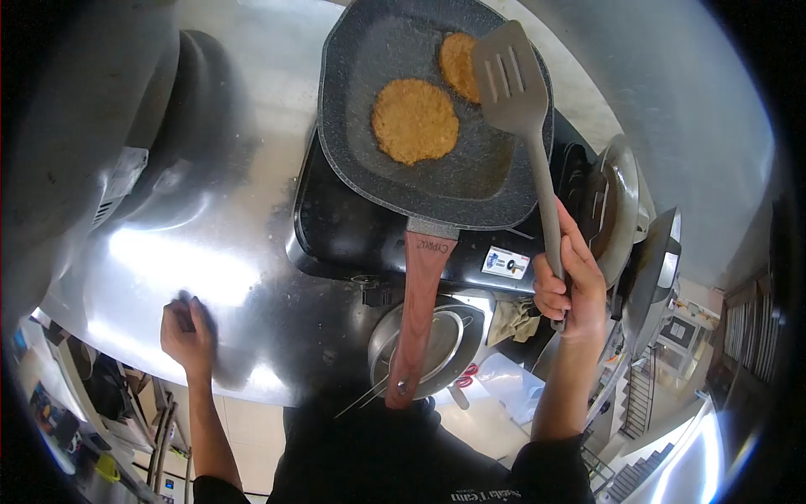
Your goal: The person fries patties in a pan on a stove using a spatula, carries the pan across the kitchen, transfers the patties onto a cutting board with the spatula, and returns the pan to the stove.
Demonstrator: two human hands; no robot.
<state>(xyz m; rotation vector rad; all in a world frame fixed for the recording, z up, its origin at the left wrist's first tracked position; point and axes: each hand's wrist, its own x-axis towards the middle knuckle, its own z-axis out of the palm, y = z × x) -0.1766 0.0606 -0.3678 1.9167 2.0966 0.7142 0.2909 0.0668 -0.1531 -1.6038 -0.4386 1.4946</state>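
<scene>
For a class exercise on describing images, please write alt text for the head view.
A person's right hand holds a grey slotted spatula over a dark pan containing two browned patties. The pan sits on a black stove; the left hand is curled above the shiny metal counter.

Near, wide head-worn view, forward and down over the pan (483,172)

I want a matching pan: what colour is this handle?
The handle is reddish-brown, like wood; the head view shows it.
</scene>
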